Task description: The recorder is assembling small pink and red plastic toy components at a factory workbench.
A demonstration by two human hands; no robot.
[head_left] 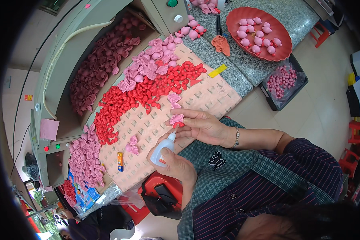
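My left hand [175, 166] is wrapped round a small white squeeze bottle [162, 153] with a narrow nozzle. The nozzle tip points up at a small pink moulded piece [176, 119] with red bits at its lower end. That piece is pinched between the fingers of my right hand [206, 127], which wears a bracelet. Whether the nozzle touches it, I cannot tell. Just beyond my fingers, more pink pieces [174, 98] lie on the pale perforated mat [206, 94]. Another pink pair [133, 145] rests left of the bottle.
Red pieces [144, 90] spread across the mat, with pink heaps [86, 160] alongside. A grey machine housing [60, 64] holds more pink parts. Finished-looking pink items sit in a red dish [282, 52]. An orange-and-blue box [120, 161], yellow tape [217, 71] and a black crate [277, 105] are around.
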